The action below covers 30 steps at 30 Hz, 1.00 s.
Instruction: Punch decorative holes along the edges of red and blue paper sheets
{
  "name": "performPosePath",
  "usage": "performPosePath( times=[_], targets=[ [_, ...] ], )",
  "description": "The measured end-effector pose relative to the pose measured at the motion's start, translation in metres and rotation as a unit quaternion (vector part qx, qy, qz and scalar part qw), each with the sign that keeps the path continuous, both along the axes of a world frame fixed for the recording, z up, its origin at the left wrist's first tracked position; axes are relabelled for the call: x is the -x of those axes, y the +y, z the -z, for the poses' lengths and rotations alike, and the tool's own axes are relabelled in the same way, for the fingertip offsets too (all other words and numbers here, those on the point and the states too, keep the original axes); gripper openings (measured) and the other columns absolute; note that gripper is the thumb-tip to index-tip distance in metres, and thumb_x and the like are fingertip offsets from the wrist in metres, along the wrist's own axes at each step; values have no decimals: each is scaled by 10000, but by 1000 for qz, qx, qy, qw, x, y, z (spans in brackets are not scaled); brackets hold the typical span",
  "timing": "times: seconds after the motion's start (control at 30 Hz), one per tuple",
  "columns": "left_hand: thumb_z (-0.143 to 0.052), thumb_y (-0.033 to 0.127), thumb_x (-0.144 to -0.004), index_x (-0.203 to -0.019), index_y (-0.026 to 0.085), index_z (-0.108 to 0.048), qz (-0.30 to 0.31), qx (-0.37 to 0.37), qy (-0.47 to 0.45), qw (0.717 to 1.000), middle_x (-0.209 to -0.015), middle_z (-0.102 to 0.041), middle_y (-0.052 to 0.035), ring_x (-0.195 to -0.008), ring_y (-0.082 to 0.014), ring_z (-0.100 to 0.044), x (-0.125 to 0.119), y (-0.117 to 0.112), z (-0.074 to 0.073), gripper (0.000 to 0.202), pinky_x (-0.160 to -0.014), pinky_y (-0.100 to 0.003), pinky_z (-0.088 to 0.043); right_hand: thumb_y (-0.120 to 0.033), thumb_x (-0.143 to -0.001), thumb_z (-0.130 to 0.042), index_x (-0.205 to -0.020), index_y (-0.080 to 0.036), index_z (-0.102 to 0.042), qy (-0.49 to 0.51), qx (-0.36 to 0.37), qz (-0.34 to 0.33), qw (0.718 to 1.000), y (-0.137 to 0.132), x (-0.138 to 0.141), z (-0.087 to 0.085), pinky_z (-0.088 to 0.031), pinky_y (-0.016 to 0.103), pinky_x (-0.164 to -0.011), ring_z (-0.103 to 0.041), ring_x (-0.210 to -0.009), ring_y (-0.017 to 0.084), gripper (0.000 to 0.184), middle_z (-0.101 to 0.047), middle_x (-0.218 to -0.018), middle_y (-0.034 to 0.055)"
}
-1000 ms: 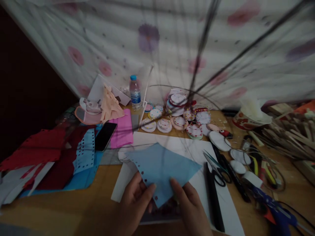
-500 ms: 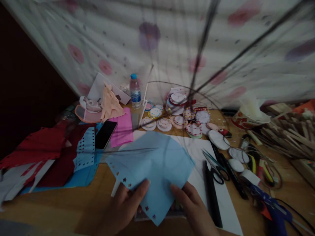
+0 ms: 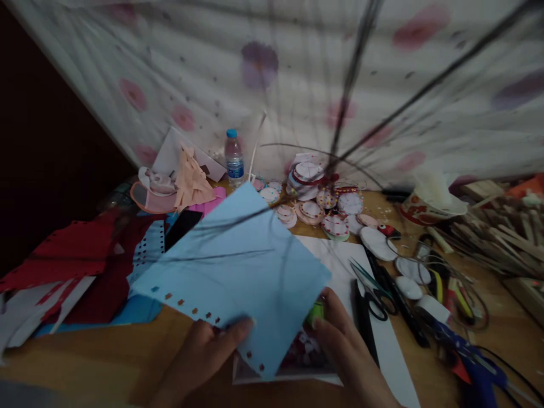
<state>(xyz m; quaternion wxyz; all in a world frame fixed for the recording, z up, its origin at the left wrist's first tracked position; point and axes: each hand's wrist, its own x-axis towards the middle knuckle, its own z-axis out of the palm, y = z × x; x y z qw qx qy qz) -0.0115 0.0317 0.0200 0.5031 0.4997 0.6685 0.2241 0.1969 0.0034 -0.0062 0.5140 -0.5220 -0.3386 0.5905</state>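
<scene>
A light blue sheet of paper (image 3: 250, 255) hangs tilted in front of me, with a row of small flower-shaped holes along its lower left edge. My left hand (image 3: 208, 354) pinches it near that edge, thumb on top. At the sheet's right edge, my right hand (image 3: 346, 340) is closed around a small green craft punch (image 3: 315, 313), partly hidden by the paper. Below lies a shallow tray (image 3: 293, 378) holding small dark red and white cut-out bits (image 3: 304, 348), partly covered by the sheet.
White paper (image 3: 395, 351) lies under scissors (image 3: 376, 300) and a black stick-like tool (image 3: 365, 323). A blue glue gun (image 3: 471, 362) and cords are at right. Decorated discs (image 3: 310, 209) and a water bottle (image 3: 234, 158) stand behind. Red sheets (image 3: 63, 252) and a phone (image 3: 181, 226) lie left.
The blue sheet has swung up and left, flattening out and covering part of the phone and pink paper. My right hand has moved from its face to its right edge, where the green punch now shows.
</scene>
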Motion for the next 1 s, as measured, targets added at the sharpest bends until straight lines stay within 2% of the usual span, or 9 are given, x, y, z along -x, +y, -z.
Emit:
performPosePath(
  times=[0.07,0.13,0.2,0.33,0.43,0.6,0.73,0.87,1.0],
  targets=[
    [-648,415,-697,-384,225,-488,-19,4,9,1000,-375,-495,36,-445,-156,-530,0,2,3,400,-475,-228,-442,-473,-770,-651,-1011,-231,-579,55,-3,-39,998,-1,2,1,-465,239,-605,-549,-689,146,349,-616,-858,17],
    [-651,421,-701,-387,223,-518,-38,-13,3,999,-399,-535,19,-474,-172,-560,-1,2,7,395,-496,-238,-455,-451,-760,-671,-948,-222,-603,67,17,-61,996,-3,6,1,-448,228,-582,-539,-683,141,304,-610,-841,13],
    [-657,430,-697,-403,224,-560,-58,-26,-6,998,-442,-594,-1,-520,-195,-606,-3,-1,11,372,-525,-247,-478,-438,-698,-732,-921,-212,-624,73,36,-75,994,-5,11,1,-444,234,-594,-543,-682,147,335,-607,-784,3],
    [-652,435,-697,-415,236,-592,-55,-11,12,998,-460,-638,-9,-548,-223,-648,-8,-10,14,351,-524,-252,-495,-445,-584,-809,-814,-206,-610,101,60,-77,990,-6,15,2,-437,237,-579,-511,-585,125,387,-535,-647,-43],
    [-648,432,-696,-425,235,-589,-47,-14,34,998,-482,-656,-12,-562,-230,-656,-10,-14,12,340,-540,-255,-505,-472,-542,-824,-712,-196,-592,92,56,-76,991,-6,13,2,-449,244,-588,-527,-592,132,398,-531,-632,-39],
    [-630,420,-712,-487,238,-641,-38,-35,33,998,-567,-703,-14,-599,-220,-665,-11,-15,13,290,-596,-255,-514,-465,-533,-833,-776,-196,-661,60,64,-70,994,-8,11,-1,-480,266,-624,-585,-650,166,401,-607,-684,-9],
    [-643,398,-705,-477,244,-655,-21,-46,22,998,-534,-700,-8,-576,-214,-658,-11,-17,18,275,-598,-254,-509,-457,-547,-826,-878,-210,-696,47,64,-65,995,-8,13,-5,-501,297,-675,-622,-724,199,432,-667,-773,19],
    [-628,415,-713,-509,258,-684,-31,-39,-4,999,-543,-717,-4,-604,-216,-679,-11,-18,16,263,-623,-249,-528,-460,-570,-808,-824,-202,-690,18,69,-69,995,-8,10,-6,-506,301,-664,-621,-709,201,381,-662,-743,19],
    [-657,421,-701,-469,262,-650,-36,-50,-2,998,-527,-706,-2,-578,-210,-674,-11,-17,14,282,-606,-246,-535,-467,-575,-800,-772,-197,-676,7,67,-75,995,-8,9,-6,-507,299,-642,-612,-674,193,356,-642,-695,10]
  ],
)
